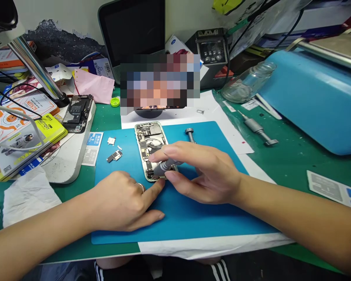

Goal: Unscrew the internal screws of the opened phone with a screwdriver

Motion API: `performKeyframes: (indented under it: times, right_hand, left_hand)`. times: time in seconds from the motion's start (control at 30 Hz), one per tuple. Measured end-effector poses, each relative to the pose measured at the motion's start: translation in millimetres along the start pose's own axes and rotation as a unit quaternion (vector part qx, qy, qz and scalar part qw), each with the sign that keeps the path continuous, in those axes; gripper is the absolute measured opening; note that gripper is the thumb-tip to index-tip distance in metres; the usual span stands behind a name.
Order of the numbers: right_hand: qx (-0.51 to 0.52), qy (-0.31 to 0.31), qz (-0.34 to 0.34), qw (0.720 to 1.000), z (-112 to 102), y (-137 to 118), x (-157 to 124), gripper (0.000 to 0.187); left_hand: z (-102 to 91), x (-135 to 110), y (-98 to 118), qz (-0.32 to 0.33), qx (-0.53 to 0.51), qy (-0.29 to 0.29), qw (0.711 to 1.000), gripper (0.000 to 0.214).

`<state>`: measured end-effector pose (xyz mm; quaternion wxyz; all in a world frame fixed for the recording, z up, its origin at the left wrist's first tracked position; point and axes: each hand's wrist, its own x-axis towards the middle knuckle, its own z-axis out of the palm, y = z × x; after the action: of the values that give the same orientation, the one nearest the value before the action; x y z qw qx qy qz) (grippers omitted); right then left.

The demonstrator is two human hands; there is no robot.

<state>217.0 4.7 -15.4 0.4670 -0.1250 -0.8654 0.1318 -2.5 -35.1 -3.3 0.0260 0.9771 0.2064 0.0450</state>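
Note:
An opened phone (155, 146) with bare inner parts lies on the blue mat (128, 234). My right hand (204, 171) grips a grey screwdriver (163, 167), tilted with its lower end over the phone's bottom part; the tip itself is hard to see. My left hand (125, 201) holds nothing; its index fingertip touches the phone's lower edge, and the thumb points out apart from it. Left of the phone lie a small silver plate (111, 141) and a dark small part (114, 157). Behind my right hand shows a grey capped tool end (189, 132), the rest hidden.
Another grey screwdriver (259, 130) lies at right, near a glass jar (248, 84). At left, a second opened phone (78, 113) rests on a white device (71, 168) beside boxes (26, 144). A blurred-out screen (159, 84) stands behind; crumpled tissue (29, 193) lies front left.

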Motion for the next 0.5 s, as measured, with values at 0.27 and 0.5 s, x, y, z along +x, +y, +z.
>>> performKeyframes:
  times: [0.27, 0.5]
  right_hand:
    - [-0.026, -0.004, -0.014, 1.000, -0.1, 1.5, 2.8, 0.055]
    - [-0.003, -0.002, -0.010, 1.000, 0.2, 1.7, 3.2, 0.057]
  left_hand:
    - [0.6, 0.0, -0.4, 0.001, 0.004, 0.005, 1.000, 0.046]
    - [0.1, -0.6, -0.2, 0.001, 0.001, 0.005, 1.000, 0.046]
